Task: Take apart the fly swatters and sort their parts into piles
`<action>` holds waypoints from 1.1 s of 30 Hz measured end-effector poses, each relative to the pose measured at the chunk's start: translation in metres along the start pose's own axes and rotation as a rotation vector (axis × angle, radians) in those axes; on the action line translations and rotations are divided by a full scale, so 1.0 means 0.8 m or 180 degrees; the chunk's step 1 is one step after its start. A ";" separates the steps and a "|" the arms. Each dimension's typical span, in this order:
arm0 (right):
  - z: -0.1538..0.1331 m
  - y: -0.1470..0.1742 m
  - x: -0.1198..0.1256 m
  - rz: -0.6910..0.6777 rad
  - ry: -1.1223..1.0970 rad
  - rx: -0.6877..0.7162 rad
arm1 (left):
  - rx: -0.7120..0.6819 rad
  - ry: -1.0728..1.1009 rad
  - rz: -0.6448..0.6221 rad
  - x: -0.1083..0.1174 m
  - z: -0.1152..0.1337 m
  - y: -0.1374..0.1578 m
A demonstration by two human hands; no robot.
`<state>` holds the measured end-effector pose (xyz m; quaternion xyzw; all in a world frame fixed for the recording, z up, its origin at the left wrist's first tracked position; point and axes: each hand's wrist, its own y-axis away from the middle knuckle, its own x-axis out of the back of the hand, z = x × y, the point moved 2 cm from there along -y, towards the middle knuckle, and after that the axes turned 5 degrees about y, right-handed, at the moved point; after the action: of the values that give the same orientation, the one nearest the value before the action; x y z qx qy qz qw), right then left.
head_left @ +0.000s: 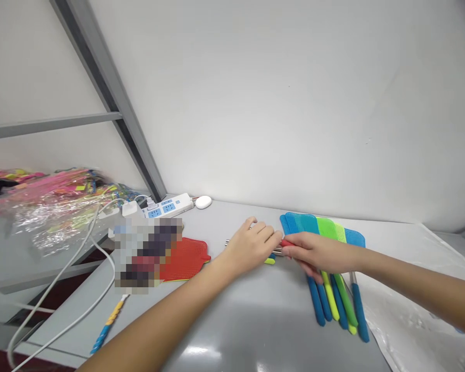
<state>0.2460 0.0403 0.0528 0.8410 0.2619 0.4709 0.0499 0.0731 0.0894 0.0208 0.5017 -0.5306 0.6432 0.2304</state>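
My left hand (253,244) is closed over a bunch of thin metal rods (227,242), whose ends stick out on both sides of it. Close by on the right, my right hand (312,253) grips a red handle (287,243) between thumb and fingers. A short yellow and blue handle end (270,260) shows below my left fingers. Under and behind my right hand lie several fly swatters, with blue and green mesh heads (329,226) toward the wall and blue and green handles (337,305) toward me. A red mesh swatter head (186,258) lies left of my left hand.
A white power strip (170,205) and a white oval device (203,202) sit by the wall. White cables (89,232) hang at the left. Bagged colourful items (65,196) fill a side shelf. A yellow-blue handle (107,324) lies front left; plastic sheeting (418,299) covers the right.
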 end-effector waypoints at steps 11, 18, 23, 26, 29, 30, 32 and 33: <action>-0.004 0.025 0.018 -0.0912 -0.1933 -0.0206 | -0.0731 -0.0495 0.0090 0.003 -0.010 -0.023; -0.009 0.042 0.015 0.0306 0.0824 0.0140 | -0.0513 -0.0158 -0.0423 0.016 0.006 -0.020; 0.004 0.039 -0.010 0.0768 0.1984 0.0436 | -0.0036 0.0155 -0.0722 0.032 0.034 -0.001; 0.011 0.035 -0.022 0.1019 0.2835 0.0951 | 0.0691 0.1174 -0.1000 0.038 0.045 0.009; 0.015 0.033 -0.025 0.1114 0.3621 0.1537 | 0.1437 0.2650 -0.1418 0.040 0.050 0.016; 0.014 0.033 -0.023 0.1154 0.3795 0.1708 | 0.1542 0.2930 -0.1549 0.041 0.051 0.017; 0.009 0.035 -0.016 0.1266 0.4024 0.2008 | 0.1901 0.3655 -0.1968 0.045 0.049 0.020; 0.005 0.036 -0.012 0.1337 0.4092 0.2137 | 0.2206 0.4216 -0.2282 0.047 0.048 0.022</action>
<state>0.2563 0.0115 0.0526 0.4029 0.2030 0.7632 -0.4625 0.0592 0.0398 0.0442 0.2003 0.1354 0.8201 0.5186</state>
